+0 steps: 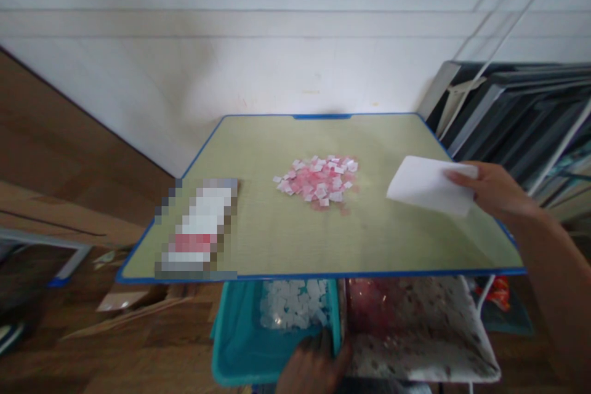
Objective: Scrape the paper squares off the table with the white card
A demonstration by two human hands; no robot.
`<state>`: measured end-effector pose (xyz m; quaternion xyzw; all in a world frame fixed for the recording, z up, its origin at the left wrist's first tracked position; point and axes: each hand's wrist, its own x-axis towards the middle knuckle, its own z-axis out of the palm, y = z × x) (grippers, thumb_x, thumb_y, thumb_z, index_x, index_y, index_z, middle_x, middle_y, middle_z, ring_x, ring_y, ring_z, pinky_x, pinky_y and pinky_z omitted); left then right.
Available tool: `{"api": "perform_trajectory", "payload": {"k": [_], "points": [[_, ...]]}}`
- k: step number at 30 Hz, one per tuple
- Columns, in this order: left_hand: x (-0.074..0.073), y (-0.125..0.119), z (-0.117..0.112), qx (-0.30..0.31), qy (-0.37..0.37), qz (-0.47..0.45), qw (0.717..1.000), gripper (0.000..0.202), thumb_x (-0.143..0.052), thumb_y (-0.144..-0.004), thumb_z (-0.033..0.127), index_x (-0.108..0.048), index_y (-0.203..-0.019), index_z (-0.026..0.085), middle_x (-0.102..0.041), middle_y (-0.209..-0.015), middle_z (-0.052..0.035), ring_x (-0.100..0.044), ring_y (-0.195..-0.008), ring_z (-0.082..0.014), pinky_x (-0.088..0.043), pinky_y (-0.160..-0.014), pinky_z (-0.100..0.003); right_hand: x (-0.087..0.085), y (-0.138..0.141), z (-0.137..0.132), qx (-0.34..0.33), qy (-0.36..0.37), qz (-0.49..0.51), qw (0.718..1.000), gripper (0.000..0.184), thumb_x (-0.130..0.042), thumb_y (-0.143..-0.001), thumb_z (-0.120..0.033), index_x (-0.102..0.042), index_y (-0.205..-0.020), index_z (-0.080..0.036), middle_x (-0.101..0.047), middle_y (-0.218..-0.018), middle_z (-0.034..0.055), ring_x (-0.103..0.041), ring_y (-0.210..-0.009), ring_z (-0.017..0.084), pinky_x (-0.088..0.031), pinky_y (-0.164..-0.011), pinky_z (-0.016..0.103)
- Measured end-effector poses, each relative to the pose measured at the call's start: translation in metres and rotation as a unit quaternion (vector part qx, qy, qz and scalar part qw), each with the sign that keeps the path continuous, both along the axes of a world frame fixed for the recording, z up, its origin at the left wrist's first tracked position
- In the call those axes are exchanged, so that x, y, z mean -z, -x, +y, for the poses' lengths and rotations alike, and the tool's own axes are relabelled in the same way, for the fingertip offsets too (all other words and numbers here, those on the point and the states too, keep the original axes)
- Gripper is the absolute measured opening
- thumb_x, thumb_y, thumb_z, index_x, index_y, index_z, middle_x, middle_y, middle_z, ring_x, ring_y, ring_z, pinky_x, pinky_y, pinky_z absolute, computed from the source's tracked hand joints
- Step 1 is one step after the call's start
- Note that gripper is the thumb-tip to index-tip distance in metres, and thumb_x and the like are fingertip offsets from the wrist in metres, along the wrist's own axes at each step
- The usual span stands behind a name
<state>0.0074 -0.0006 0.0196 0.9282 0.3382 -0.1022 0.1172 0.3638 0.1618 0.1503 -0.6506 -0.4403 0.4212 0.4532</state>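
My right hand pinches a white paper sheet between thumb and fingers, above the right side of the table. At the middle of the tabletop lies a loose heap of small pink and white square pieces. Below the front edge, my left hand is at the right rim of a teal basin, fingers on the inner side and thumb on the outer. Its fingers are shadowed but look closed on the rim. Inside the basin are many small whitish square pieces.
The pale green table has a blue edge. A pixelated object lies at its left. Beside the basin stands a stained whitish tray with reddish contents. Dark flat panels lean at right; brown cardboard stands at left.
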Motion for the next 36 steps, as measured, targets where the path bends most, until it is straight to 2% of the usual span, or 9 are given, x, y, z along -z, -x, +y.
{"api": "perform_trajectory", "payload": {"k": [3,6,9,12,17,22,26,29,36], "points": [[0.002,0.001,0.0,0.004,-0.013,-0.011,1.0,0.035,-0.048,-0.085,0.025,-0.042,-0.119,0.026,-0.06,-0.085,-0.0093,-0.058,-0.066,-0.0234,-0.048,-0.053,-0.032,0.008,0.018,0.015,-0.068,0.017,-0.003,0.998,0.034,-0.073,-0.051,-0.039,-0.065,-0.069,-0.011,-0.059,-0.05,0.0011,-0.047,-0.042,0.011,-0.034,-0.04,0.023],[0.002,0.002,0.0,0.004,-0.019,-0.016,1.0,0.037,-0.049,-0.084,0.025,-0.041,-0.121,0.025,-0.06,-0.084,-0.0089,-0.057,-0.062,-0.0219,-0.048,-0.053,-0.031,0.008,0.04,0.024,-0.13,0.008,-0.03,0.991,0.037,-0.072,-0.05,-0.042,-0.064,-0.069,-0.011,-0.057,-0.05,-0.0003,-0.048,-0.045,0.012,-0.031,-0.04,0.022],[0.0,0.002,0.0,0.006,-0.008,-0.008,1.0,0.039,-0.049,-0.084,0.025,-0.04,-0.122,0.024,-0.06,-0.085,-0.0089,-0.057,-0.064,-0.0217,-0.048,-0.054,-0.03,0.003,0.055,0.023,-0.208,-0.021,-0.09,0.974,0.035,-0.069,-0.054,-0.044,-0.063,-0.066,-0.011,-0.054,-0.049,-0.0019,-0.045,-0.046,0.01,-0.032,-0.042,0.022],[-0.003,0.001,0.001,0.009,-0.003,-0.003,1.0,0.042,-0.051,-0.083,0.022,-0.038,-0.123,0.023,-0.06,-0.086,-0.0085,-0.057,-0.068,-0.0219,-0.047,-0.056,-0.03,-0.002,0.06,0.012,-0.243,-0.017,-0.119,0.962,0.03,-0.066,-0.059,-0.042,-0.06,-0.06,-0.013,-0.05,-0.049,-0.0033,-0.042,-0.045,0.008,-0.032,-0.043,0.021],[-0.005,0.0,-0.001,0.015,-0.008,0.019,1.0,0.04,-0.052,-0.083,0.019,-0.041,-0.121,0.022,-0.06,-0.086,-0.009,-0.057,-0.073,-0.0231,-0.048,-0.06,-0.032,-0.005,0.061,-0.019,-0.236,0.023,-0.134,0.962,0.027,-0.064,-0.062,-0.042,-0.057,-0.059,-0.015,-0.05,-0.05,-0.0038,-0.043,-0.047,0.009,-0.031,-0.043,0.02],[-0.005,0.0,-0.002,-0.006,-0.015,0.011,1.0,0.042,-0.051,-0.084,0.022,-0.037,-0.124,0.025,-0.06,-0.086,-0.0078,-0.058,-0.07,-0.0226,-0.048,-0.058,-0.032,-0.006,0.059,-0.047,-0.238,0.025,-0.155,0.958,0.027,-0.059,-0.068,-0.043,-0.059,-0.064,-0.016,-0.052,-0.053,-0.0028,-0.046,-0.05,0.011,-0.033,-0.044,0.02],[-0.007,-0.001,-0.001,0.004,0.001,0.024,1.0,0.046,-0.052,-0.082,0.017,-0.035,-0.125,0.023,-0.059,-0.09,-0.0095,-0.057,-0.075,-0.0238,-0.047,-0.061,-0.033,-0.002,0.056,-0.066,-0.225,0.009,-0.168,0.96,0.023,-0.059,-0.069,-0.04,-0.061,-0.063,-0.018,-0.051,-0.053,-0.0032,-0.047,-0.05,0.01,-0.034,-0.044,0.02],[-0.008,-0.001,0.0,0.011,0.004,0.032,0.999,0.046,-0.05,-0.082,0.015,-0.034,-0.125,0.021,-0.059,-0.087,-0.0086,-0.057,-0.072,-0.023,-0.047,-0.06,-0.032,-0.001,0.055,-0.078,-0.221,-0.012,-0.192,0.956,0.021,-0.059,-0.07,-0.038,-0.063,-0.066,-0.018,-0.054,-0.055,-0.002,-0.048,-0.05,0.011,-0.035,-0.044,0.02],[-0.009,-0.001,-0.002,0.0,-0.027,0.013,1.0,0.04,-0.05,-0.083,0.019,-0.039,-0.121,0.023,-0.059,-0.083,-0.0067,-0.056,-0.07,-0.0216,-0.045,-0.06,-0.03,-0.011,0.053,-0.092,-0.242,-0.078,-0.231,0.939,0.017,-0.06,-0.07,-0.034,-0.067,-0.067,-0.018,-0.062,-0.057,0.0028,-0.055,-0.051,0.014,-0.04,-0.044,0.021]]}}
